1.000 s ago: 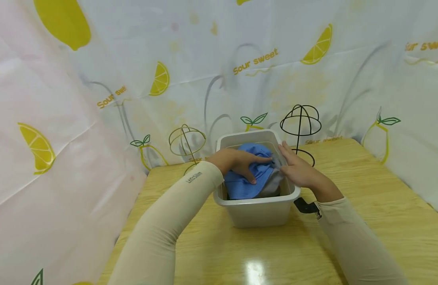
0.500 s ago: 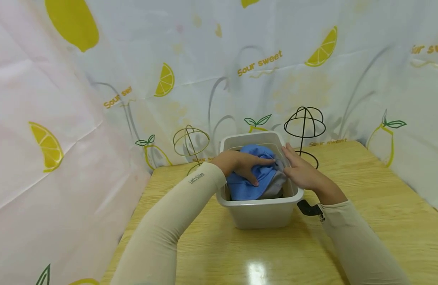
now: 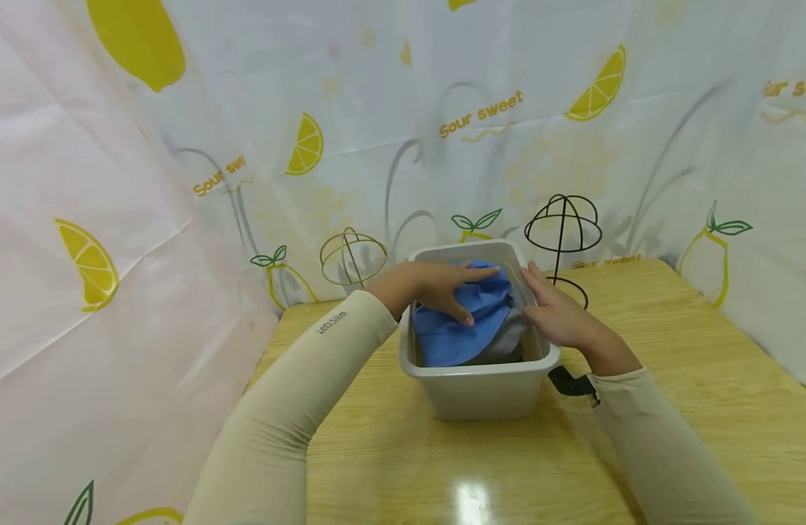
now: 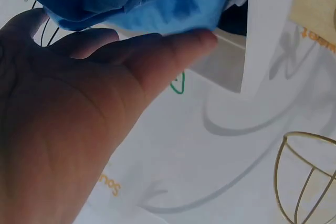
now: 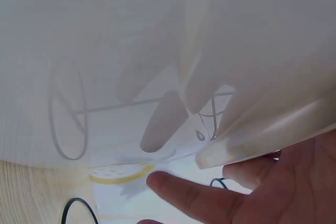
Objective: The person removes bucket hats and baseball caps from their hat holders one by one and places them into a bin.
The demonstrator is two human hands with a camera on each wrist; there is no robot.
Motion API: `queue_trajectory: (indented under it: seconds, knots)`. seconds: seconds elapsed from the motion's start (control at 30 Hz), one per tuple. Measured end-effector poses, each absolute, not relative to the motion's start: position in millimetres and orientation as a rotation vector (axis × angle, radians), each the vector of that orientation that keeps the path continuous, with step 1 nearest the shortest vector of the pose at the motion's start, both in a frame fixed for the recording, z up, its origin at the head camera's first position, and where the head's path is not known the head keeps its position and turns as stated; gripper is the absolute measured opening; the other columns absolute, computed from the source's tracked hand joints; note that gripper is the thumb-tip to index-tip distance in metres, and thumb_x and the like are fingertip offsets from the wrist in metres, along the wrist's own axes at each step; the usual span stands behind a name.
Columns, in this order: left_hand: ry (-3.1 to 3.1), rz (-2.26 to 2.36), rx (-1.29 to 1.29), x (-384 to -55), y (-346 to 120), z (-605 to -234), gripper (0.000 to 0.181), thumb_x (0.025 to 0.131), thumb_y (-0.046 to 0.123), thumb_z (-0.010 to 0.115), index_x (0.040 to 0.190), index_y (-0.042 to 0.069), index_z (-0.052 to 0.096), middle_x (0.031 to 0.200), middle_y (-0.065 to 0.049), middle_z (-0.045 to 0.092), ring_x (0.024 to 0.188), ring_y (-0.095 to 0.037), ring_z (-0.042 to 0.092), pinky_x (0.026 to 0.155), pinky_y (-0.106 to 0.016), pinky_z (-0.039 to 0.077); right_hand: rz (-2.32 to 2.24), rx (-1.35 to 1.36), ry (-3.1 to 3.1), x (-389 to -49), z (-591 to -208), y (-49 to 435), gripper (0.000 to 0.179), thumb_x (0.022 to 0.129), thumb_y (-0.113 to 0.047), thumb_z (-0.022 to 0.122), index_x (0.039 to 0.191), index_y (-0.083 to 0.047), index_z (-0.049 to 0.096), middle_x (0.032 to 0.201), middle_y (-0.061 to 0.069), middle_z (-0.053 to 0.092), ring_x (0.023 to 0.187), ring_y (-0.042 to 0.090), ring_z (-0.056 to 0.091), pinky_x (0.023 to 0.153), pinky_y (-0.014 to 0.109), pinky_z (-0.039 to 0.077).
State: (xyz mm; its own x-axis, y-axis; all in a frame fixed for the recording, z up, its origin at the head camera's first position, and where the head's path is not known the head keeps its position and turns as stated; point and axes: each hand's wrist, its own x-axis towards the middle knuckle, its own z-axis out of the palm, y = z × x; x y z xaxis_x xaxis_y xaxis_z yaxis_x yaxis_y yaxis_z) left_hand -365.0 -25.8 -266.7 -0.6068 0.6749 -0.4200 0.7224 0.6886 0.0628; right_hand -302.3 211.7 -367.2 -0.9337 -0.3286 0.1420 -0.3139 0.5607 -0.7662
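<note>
A blue cap (image 3: 445, 339) lies in a white plastic bin (image 3: 484, 397), over a grey cloth item (image 3: 504, 339). My left hand (image 3: 436, 284) rests on the cap from above, thumb and index finger spread apart across its crown. The left wrist view has the straight fingers and palm (image 4: 73, 93) right against the blue fabric. At the bin's right rim is my right hand (image 3: 560, 313), thumb over the edge and fingers along the outside. In the right wrist view those fingers (image 5: 194, 195) show beside the bin wall (image 5: 105, 51).
Behind the bin stand a gold wire hat stand (image 3: 353, 255) on the left and a black wire hat stand (image 3: 563, 226) on the right. All sit on a wood-grain table (image 3: 370, 452). A lemon-printed white curtain (image 3: 390, 95) closes off the back and sides.
My left hand has shifted slightly back and left, and the cap's crown has moved up toward the bin's back wall. My right hand stays at the rim.
</note>
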Motion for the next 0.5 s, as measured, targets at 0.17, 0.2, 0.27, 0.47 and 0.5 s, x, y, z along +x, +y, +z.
queue_trajectory:
  seconds: [0.17, 0.2, 0.27, 0.47, 0.5]
  knots:
    - [2.514, -0.103, 1.044, -365, -36, -259, 0.106, 0.092, 0.061, 0.07, 0.165, 0.044, -0.004, 0.175, -0.015, -0.001, 0.161, -0.031, 0.012, 0.128, -0.049, 0.019, -1.329, -0.511, 2.831, -302, -366, 213, 0.074, 0.101, -0.012, 0.047, 0.165, 0.0, 0.013, 0.173, 0.022, -0.004, 0.157, 0.049, 0.003, 0.122, 0.07, 0.013]
    - [2.517, -0.085, 1.033, -365, -38, -258, 0.108, 0.091, 0.063, 0.071, 0.165, 0.044, -0.005, 0.175, -0.014, -0.002, 0.161, -0.031, 0.01, 0.128, -0.05, 0.019, -1.333, -0.495, 2.844, -301, -365, 213, 0.074, 0.101, -0.012, 0.047, 0.165, 0.0, 0.014, 0.173, 0.023, -0.001, 0.157, 0.049, 0.007, 0.121, 0.07, 0.016]
    - [2.524, -0.049, 1.012, -365, -43, -257, 0.111, 0.089, 0.065, 0.071, 0.164, 0.046, -0.007, 0.175, -0.012, -0.005, 0.162, -0.031, 0.007, 0.128, -0.052, 0.018, -1.371, -0.464, 2.85, -299, -365, 213, 0.074, 0.101, -0.013, 0.048, 0.166, -0.003, 0.015, 0.171, 0.026, 0.009, 0.153, 0.05, 0.023, 0.115, 0.068, 0.034]
    - [2.578, 0.037, 0.977, -365, -62, -259, 0.113, 0.084, 0.076, 0.067, 0.163, 0.049, -0.009, 0.176, -0.007, -0.006, 0.162, -0.031, -0.001, 0.127, -0.058, 0.017, -1.439, -0.415, 2.834, -293, -365, 215, 0.068, 0.106, -0.021, 0.044, 0.167, -0.012, 0.017, 0.163, 0.029, 0.033, 0.136, 0.051, 0.051, 0.084, 0.057, 0.06]
    - [2.586, 0.05, 0.962, -364, -66, -259, 0.112, 0.084, 0.078, 0.065, 0.163, 0.049, -0.009, 0.176, -0.007, -0.007, 0.162, -0.031, -0.002, 0.127, -0.059, 0.016, -1.405, -0.42, 2.85, -292, -364, 216, 0.067, 0.107, -0.023, 0.044, 0.167, -0.011, 0.017, 0.164, 0.029, 0.033, 0.137, 0.051, 0.05, 0.086, 0.057, 0.059]
